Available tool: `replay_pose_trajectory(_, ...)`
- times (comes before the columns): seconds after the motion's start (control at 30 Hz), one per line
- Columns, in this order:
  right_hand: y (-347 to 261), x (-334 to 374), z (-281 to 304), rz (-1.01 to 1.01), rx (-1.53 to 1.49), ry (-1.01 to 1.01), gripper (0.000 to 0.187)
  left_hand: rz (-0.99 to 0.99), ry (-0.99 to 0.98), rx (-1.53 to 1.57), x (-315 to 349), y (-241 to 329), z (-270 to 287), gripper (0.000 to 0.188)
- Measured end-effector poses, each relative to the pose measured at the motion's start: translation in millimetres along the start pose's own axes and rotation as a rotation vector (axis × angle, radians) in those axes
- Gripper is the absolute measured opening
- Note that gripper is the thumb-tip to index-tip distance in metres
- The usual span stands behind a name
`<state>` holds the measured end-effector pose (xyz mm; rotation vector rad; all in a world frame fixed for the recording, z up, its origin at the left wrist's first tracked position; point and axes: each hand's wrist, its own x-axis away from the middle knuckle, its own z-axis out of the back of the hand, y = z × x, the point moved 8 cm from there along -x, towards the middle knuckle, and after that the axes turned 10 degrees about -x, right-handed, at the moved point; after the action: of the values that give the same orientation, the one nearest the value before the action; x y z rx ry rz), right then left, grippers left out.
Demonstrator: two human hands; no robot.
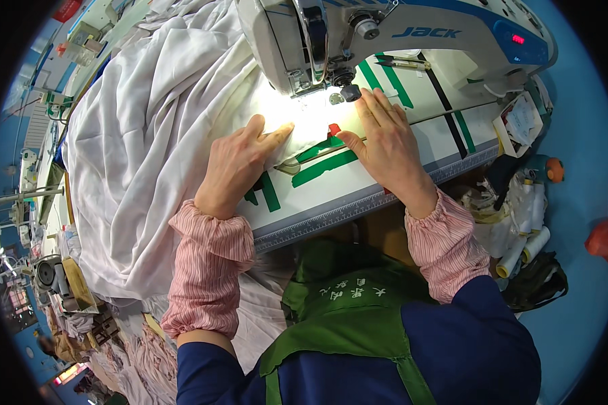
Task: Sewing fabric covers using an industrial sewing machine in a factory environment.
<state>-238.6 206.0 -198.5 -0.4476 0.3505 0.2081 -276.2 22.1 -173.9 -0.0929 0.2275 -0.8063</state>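
Observation:
White fabric (148, 128) drapes in loose folds over the left of the sewing table, its edge reaching under the lit needle area of a sewing machine (412, 30). On that edge rests my left hand (240, 158), two digits apart and pressing down left of the needle; its other fingers are hidden. My right hand (388, 145) lies flat, fingers stretched forward and thumb out to the left, just right of the presser area. Nothing shows in its grasp. Strong lamp glare washes out the fabric between the hands. A small red piece (334, 129) sits near my right thumb.
Green tape strips (324, 169) mark the white tabletop, and a ruler strip (331, 217) lines its front edge. Pens (402, 63) lie behind my right hand. At right are an open box (520, 125) and thread cones (535, 244). Other machines stand far left.

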Motion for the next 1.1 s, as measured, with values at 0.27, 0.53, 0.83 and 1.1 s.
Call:
replay_pose_trajectory(0.27, 0, 0, 1, 0.002, -0.014, 0.002, 0.073, 0.003, 0.017, 0.0, 1, -3, 0, 0.042)
replay_pose_trajectory(0.53, 0, -1, 1, -0.023, -0.009, -0.019, 0.071, -0.008, 0.028, -0.003, 1, -4, 0, 0.039)
replay_pose_trajectory(0.83, -33, -18, 7, 0.25, -0.146, -0.04, 0.042, -0.01, 0.027, -0.004, 0, -4, 1, 0.036)
replay_pose_trajectory(1.1, -35, -22, 1, 0.289, -0.147, -0.073, 0.039, -0.007, 0.026, 0.012, 1, -5, -1, 0.038)
